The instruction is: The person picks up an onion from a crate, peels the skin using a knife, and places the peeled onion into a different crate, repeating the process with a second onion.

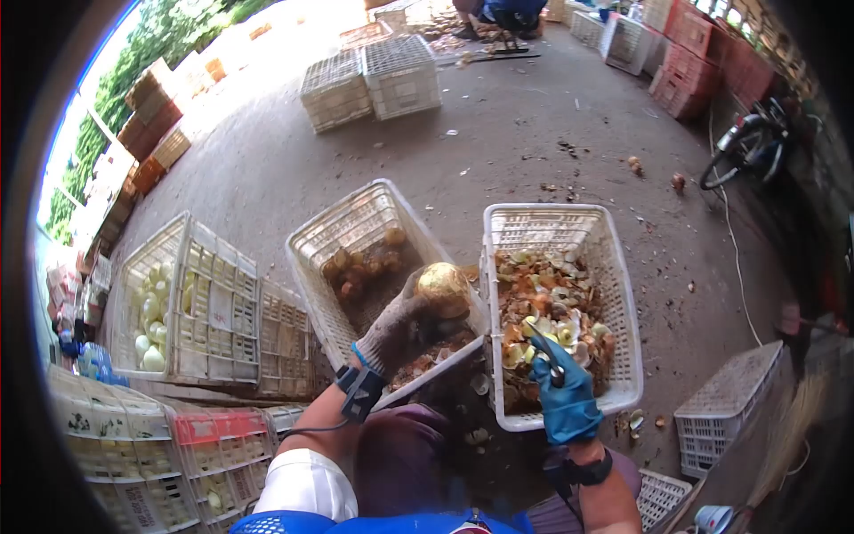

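Note:
My left hand [398,325], in a pale knit glove, is closed around a golden-brown onion [442,287] and holds it above the left white crate [385,189]. Several brown, unpeeled onions [360,267] lie at that crate's far end, with loose skins near its front. Wearing a blue rubber glove, my right hand [567,400] grips a small dark knife [545,347], its blade pointing up and left. This hand is over the right white crate [628,311], which holds a heap of onion skins and trimmings [543,294].
A tilted white crate [222,307] of peeled onions stands at left, above more filled crates [133,445]. Two white crates [405,76] sit ahead. A bicycle [752,142], red crates [685,80] and a broom [787,427] are at right. Another person [511,13] crouches far ahead.

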Available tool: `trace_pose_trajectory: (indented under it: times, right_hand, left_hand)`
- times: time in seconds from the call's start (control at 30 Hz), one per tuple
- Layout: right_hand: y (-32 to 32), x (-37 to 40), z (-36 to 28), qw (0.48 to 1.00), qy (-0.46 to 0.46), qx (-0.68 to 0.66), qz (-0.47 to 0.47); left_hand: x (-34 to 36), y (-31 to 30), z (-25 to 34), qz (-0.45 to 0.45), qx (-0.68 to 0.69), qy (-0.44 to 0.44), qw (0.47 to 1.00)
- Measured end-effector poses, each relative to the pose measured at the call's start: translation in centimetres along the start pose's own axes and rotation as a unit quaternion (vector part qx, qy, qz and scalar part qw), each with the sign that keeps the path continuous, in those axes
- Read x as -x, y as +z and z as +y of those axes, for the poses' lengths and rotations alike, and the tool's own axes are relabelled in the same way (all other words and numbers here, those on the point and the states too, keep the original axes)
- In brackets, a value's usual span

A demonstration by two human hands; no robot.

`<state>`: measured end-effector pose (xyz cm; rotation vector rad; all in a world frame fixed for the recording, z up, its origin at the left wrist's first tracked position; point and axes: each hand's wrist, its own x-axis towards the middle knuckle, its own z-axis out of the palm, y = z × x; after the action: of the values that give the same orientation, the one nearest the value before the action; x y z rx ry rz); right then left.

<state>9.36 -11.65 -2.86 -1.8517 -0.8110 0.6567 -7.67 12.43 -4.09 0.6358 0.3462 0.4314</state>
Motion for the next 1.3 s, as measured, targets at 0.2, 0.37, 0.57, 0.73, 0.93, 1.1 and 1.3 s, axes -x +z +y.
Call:
trace_pose_trajectory:
  times: [0.2,0.37,0.57,0.73,0.93,1.1,1.3]
  right_hand:
    - [-1.7,0.6,0.5,0.973,-0.167,0.116,0.114]
    - [-4.0,1.5,-0.1,0.953,-0.183,0.208,0.123]
    - [-4.8,1.4,1.1,0.914,-0.194,0.333,0.124]
    - [-4.9,1.4,0.9,0.900,-0.181,0.384,0.104]
    - [-4.8,1.7,2.3,0.889,-0.201,0.394,0.118]
    - [-5.3,1.9,3.6,0.900,-0.172,0.381,0.126]
    - [-4.7,1.6,2.8,0.886,-0.185,0.400,0.144]
  left_hand:
    - [1.9,8.5,-4.1,-0.055,-0.071,-0.020,0.996]
    - [0.2,9.8,-9.1,-0.071,0.029,-0.058,0.995]
    - [0.0,11.4,-10.4,-0.037,-0.039,-0.093,0.994]
    - [-0.4,11.7,-10.4,-0.011,-0.078,-0.111,0.991]
    - [-0.4,10.5,-11.6,-0.080,-0.318,-0.024,0.944]
    - [0.2,10.9,-10.8,-0.049,-0.198,-0.112,0.973]
    - [0.2,10.1,-11.9,-0.086,-0.162,-0.109,0.977]
